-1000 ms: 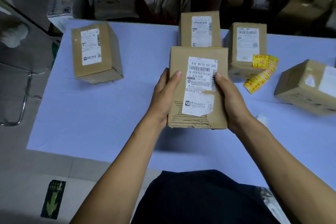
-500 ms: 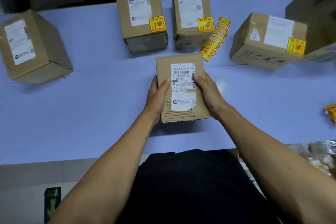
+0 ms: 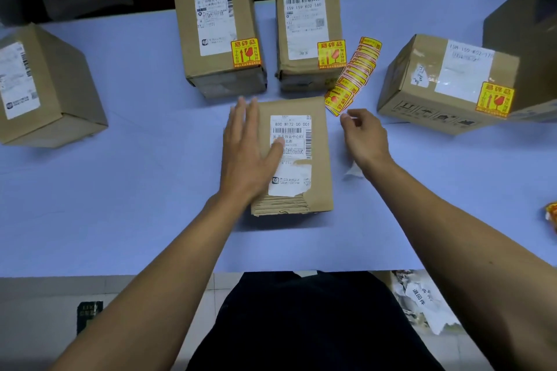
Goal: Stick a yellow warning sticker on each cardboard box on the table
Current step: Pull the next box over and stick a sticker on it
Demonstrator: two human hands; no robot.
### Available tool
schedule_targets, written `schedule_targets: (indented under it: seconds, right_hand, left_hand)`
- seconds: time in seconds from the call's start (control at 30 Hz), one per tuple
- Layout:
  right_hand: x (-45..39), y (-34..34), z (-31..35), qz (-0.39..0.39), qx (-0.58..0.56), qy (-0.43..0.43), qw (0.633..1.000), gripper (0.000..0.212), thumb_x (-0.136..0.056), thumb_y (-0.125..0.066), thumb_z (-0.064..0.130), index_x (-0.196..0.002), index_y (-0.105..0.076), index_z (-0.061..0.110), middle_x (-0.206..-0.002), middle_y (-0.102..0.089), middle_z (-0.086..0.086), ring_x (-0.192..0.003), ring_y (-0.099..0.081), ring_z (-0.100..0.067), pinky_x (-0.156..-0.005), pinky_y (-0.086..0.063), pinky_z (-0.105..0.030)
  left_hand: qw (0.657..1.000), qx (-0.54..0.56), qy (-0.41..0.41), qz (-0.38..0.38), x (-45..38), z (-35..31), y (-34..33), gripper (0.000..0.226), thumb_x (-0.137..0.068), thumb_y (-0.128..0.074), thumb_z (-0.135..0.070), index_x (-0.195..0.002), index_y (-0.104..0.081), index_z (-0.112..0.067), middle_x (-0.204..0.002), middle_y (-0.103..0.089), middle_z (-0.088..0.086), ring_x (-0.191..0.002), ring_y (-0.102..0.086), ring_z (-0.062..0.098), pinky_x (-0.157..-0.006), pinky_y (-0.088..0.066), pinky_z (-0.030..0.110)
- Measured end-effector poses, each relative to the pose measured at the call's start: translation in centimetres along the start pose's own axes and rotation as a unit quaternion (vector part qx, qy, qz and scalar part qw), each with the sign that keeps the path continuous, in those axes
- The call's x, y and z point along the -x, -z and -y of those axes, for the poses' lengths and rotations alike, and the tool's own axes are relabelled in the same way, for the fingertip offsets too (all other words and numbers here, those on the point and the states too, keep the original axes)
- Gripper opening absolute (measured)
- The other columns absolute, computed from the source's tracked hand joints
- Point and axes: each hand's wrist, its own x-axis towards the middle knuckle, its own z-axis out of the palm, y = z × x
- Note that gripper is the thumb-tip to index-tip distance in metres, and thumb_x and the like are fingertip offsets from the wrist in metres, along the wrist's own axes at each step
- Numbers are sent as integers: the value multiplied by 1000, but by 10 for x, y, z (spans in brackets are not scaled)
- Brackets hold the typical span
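A small cardboard box point(image 3: 316, 178) with a torn white label lies flat on the table in front of me, with no yellow sticker on its top. My left hand point(image 3: 247, 156) rests flat on its left side, fingers straight. My right hand point(image 3: 364, 138) hovers just right of the box, fingers loosely curled and holding nothing, close to the near end of a strip of yellow warning stickers point(image 3: 352, 75). Behind stand two boxes point(image 3: 187, 39) point(image 3: 281, 24), each with a yellow sticker. A box at the right point(image 3: 401, 93) also carries one. The box at far left point(image 3: 60, 75) shows none.
The blue table point(image 3: 135, 190) has its front edge near my body. A big box point(image 3: 524, 30) stands at the far right corner. A white paper scrap point(image 3: 352, 172) lies under my right wrist, and an orange packet point(image 3: 551, 214) sits at the right edge.
Both hands have let go of the small box, which now lies on the table. My left hand has flattened on its top; my right has moved toward the sticker strip.
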Motion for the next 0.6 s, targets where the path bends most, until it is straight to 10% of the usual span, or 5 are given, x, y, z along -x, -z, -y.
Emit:
schedule_targets:
  seconds: [0.17,0.6]
  right_hand:
    - [-37,-6,10,-23,159,108,981,44,-95,-56,19,-137,-52,7,-129,-55,-20,-116,-55,-37,-89,-44,-36]
    - [-59,-11,13,-56,228,79,969,45,-88,-71,28,-126,-54,11,-130,-50,-15,-121,-48,-35,-86,-48,-41]
  left_hand:
    - [974,-187,-101,72,-13,-13,-11,74,-94,-33,-62,-158,-16,-27,-168,0,1,-154,8,23,-120,3,51]
    - [979,-174,-92,55,-13,-12,-11,71,-94,-36,-61,-156,-23,-28,-167,-9,0,-154,3,23,-120,-5,53]
